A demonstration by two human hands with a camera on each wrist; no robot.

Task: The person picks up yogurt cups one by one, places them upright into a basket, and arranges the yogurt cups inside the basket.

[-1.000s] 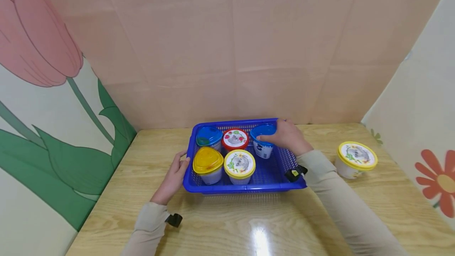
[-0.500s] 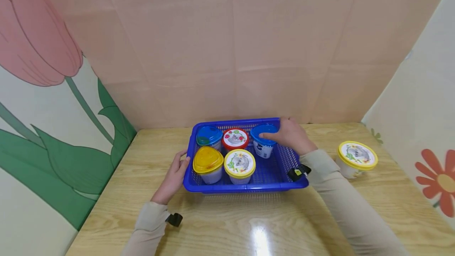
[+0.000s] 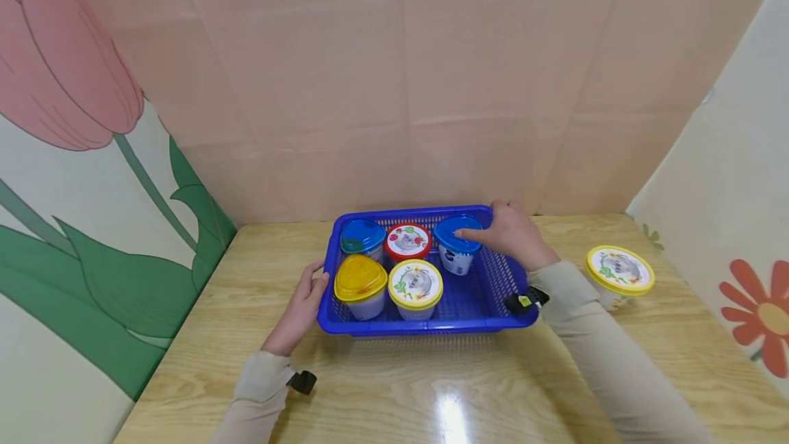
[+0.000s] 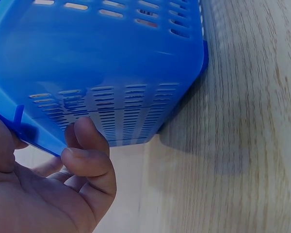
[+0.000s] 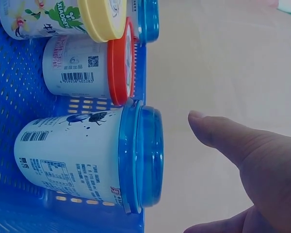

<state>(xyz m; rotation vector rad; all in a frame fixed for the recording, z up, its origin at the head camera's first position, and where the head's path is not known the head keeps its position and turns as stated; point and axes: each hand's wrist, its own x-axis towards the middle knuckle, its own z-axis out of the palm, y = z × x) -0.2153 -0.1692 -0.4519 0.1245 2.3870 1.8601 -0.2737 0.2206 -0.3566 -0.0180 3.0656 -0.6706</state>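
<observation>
A blue plastic basket (image 3: 425, 326) stands on the table with several lidded tubs in it. My left hand (image 3: 301, 307) grips the basket's left rim, thumb and curled fingers around the edge in the left wrist view (image 4: 48, 194). At the back right of the basket stands an upright white tub with a clear blue lid (image 3: 456, 262). My right hand (image 5: 266, 165) is beside that lid, apart from it, with thumb and fingers spread and nothing between them. To its left in the basket are a red-lidded tub (image 3: 408, 242) and a yellow-lidded tub with a printed top (image 3: 416, 286).
Another blue-lidded tub (image 3: 362, 237) and a tub with a clear yellow lid (image 3: 360, 277) fill the basket's left side. Outside, a yellow-lidded tub (image 3: 618, 270) stands on the wooden table (image 3: 382, 389) to the right. A draped backdrop (image 3: 394, 88) closes off the back.
My right hand has let go of the blue-lidded tub and drawn back slightly to the right. The left hand has stayed on the basket's rim.
</observation>
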